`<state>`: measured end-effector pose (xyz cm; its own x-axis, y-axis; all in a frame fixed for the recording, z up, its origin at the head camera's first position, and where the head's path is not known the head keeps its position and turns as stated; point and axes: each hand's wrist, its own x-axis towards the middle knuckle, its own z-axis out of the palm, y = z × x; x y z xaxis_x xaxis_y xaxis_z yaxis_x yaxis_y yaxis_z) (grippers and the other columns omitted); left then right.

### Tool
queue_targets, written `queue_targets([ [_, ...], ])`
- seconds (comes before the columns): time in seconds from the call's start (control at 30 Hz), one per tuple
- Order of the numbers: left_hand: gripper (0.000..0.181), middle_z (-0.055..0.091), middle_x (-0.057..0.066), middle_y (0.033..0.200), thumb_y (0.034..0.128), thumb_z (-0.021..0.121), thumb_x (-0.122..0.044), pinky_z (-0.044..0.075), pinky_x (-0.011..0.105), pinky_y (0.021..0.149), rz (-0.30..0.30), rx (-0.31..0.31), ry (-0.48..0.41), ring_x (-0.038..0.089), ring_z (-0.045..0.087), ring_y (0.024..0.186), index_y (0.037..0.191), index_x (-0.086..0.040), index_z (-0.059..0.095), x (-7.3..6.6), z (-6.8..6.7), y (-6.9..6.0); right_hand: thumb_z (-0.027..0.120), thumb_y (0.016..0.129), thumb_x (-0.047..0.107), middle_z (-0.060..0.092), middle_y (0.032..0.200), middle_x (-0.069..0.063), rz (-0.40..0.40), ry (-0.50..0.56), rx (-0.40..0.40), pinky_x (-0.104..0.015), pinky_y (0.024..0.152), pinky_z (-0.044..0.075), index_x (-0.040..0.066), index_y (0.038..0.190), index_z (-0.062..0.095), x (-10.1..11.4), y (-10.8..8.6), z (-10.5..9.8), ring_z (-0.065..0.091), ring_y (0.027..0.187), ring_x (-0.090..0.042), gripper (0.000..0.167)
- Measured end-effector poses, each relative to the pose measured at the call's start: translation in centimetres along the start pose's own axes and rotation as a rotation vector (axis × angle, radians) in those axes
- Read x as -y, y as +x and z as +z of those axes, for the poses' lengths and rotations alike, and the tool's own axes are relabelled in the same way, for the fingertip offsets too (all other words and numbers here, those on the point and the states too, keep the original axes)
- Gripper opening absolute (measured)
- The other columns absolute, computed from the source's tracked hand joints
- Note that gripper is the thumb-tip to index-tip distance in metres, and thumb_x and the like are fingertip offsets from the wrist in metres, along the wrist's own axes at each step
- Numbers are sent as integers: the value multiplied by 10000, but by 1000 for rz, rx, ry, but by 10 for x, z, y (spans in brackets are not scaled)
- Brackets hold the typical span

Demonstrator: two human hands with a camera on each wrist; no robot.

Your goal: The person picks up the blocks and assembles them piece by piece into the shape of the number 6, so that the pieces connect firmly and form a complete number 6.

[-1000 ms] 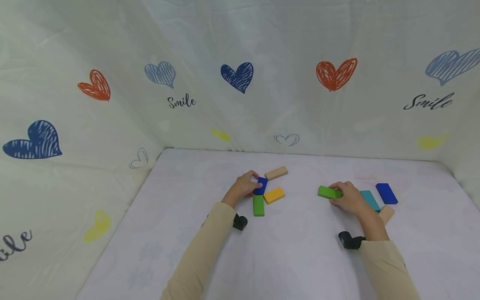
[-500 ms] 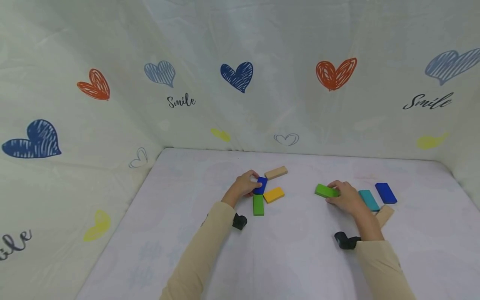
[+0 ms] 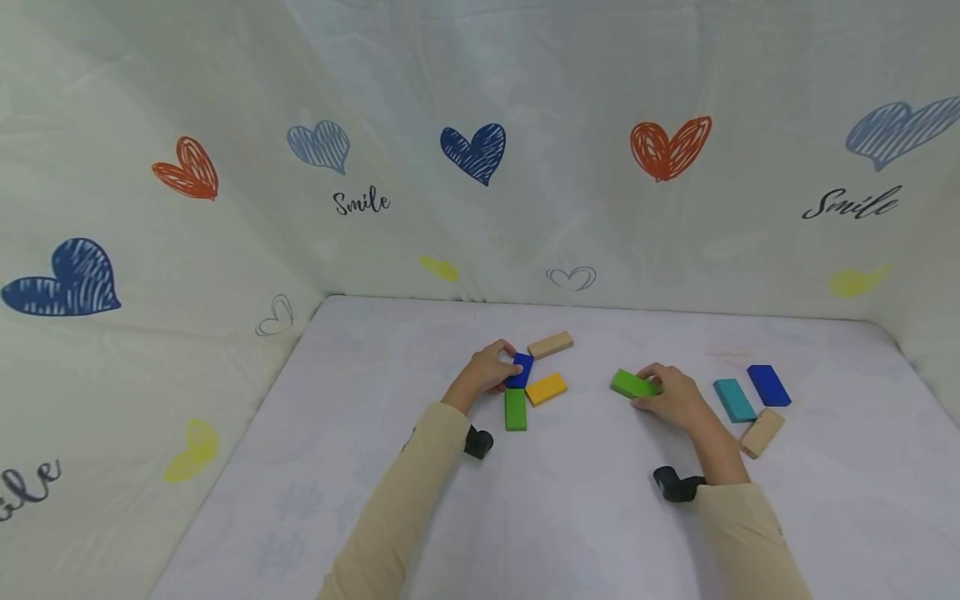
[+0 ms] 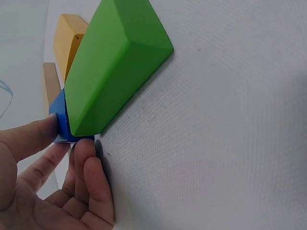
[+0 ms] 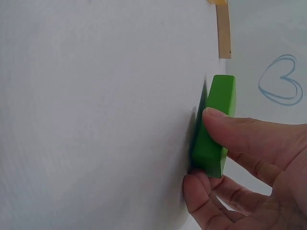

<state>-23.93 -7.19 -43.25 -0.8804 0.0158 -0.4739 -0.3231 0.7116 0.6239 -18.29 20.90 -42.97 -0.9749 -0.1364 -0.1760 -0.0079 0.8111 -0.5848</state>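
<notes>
My left hand (image 3: pixel 486 369) pinches a blue block (image 3: pixel 521 372) between thumb and fingers at the table's middle. A green block (image 4: pixel 110 67) lies against the near end of that blue block. Just right of them sits a yellow block (image 3: pixel 547 389), its corner close to where blue and green meet. Farther back lies a plain wooden block (image 3: pixel 551 345). My right hand (image 3: pixel 671 398) grips a second green block (image 5: pixel 213 134) by its right end, thumb on one side and fingers on the other; a shadow beside it falls on the cloth.
Right of my right hand lie a teal block (image 3: pixel 735 401), another blue block (image 3: pixel 768 385) and another wooden block (image 3: pixel 762 432). White cloth (image 3: pixel 570 508) covers the table. A wall sheet printed with hearts (image 3: pixel 474 154) rises behind and at the left.
My right hand has moved left with the green block, away from the teal and wooden blocks, which now show more fully. The left hand stays on its blue block.
</notes>
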Motion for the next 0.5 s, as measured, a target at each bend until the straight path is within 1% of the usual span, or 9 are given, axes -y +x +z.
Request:
queue_targets([
  [0.13, 341, 577, 111, 998, 910, 601, -268, 429, 215, 553, -4, -1, 1, 162, 508, 629, 1225, -177, 508, 0, 0, 0, 694, 802, 129, 513, 1121, -323, 1, 15, 9, -531, 841, 422, -76, 1167, 506, 8, 1, 4, 509, 1005, -429, 459],
  [0.27, 345, 574, 112, 1007, 908, 605, -272, 431, 214, 553, -19, -3, 0, 166, 508, 632, 1226, -180, 508, -1, 0, 1, 713, 792, 152, 526, 1123, -308, -4, 37, 15, -523, 849, 423, -60, 1152, 523, 12, 3, 9, 513, 1010, -415, 459],
  [0.3, 345, 574, 112, 1008, 907, 607, -272, 431, 215, 553, -21, -4, -3, 167, 508, 632, 1225, -180, 509, -1, 0, 2, 727, 781, 164, 540, 1097, -293, -12, 26, -2, -494, 820, 439, -50, 1132, 537, 12, 4, 10, 523, 980, -396, 453],
  [0.5, 345, 578, 115, 1005, 904, 610, -268, 432, 215, 552, -17, -10, -7, 168, 507, 628, 1222, -179, 512, -1, 1, 1, 728, 780, 152, 548, 1088, -271, -1, 30, -9, -483, 820, 442, -38, 1124, 551, 20, 6, 17, 527, 969, -373, 431],
])
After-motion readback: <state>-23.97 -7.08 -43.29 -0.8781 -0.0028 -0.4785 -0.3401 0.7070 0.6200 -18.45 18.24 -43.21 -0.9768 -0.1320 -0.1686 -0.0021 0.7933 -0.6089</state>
